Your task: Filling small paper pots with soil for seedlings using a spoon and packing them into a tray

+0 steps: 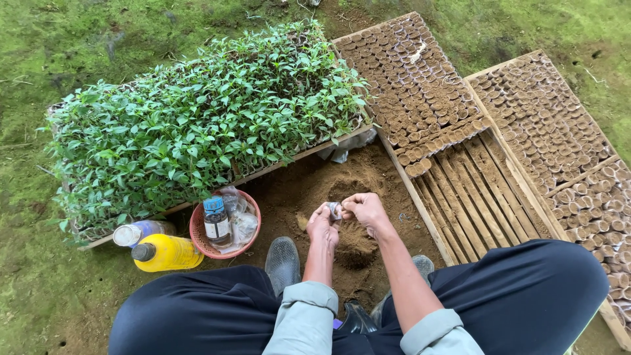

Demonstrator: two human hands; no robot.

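My left hand (323, 224) and my right hand (365, 209) meet over a heap of brown soil (342, 190), both pinching a small pale tube-like piece (335, 210) between their fingertips. I squat with dark trousers and dark rubber boots (283, 261) on either side of the soil. Behind the heap stands a wooden tray of dense green seedlings (197, 118).
A pink bowl (198, 235) at the left holds a small brown bottle (215, 221) and plastic bags. Beside it lie a yellow bottle (165, 253) and a clear bottle (140, 232). Slatted wooden trays (472, 190) of small soil-filled pots (414, 79) stretch to the right on mossy ground.
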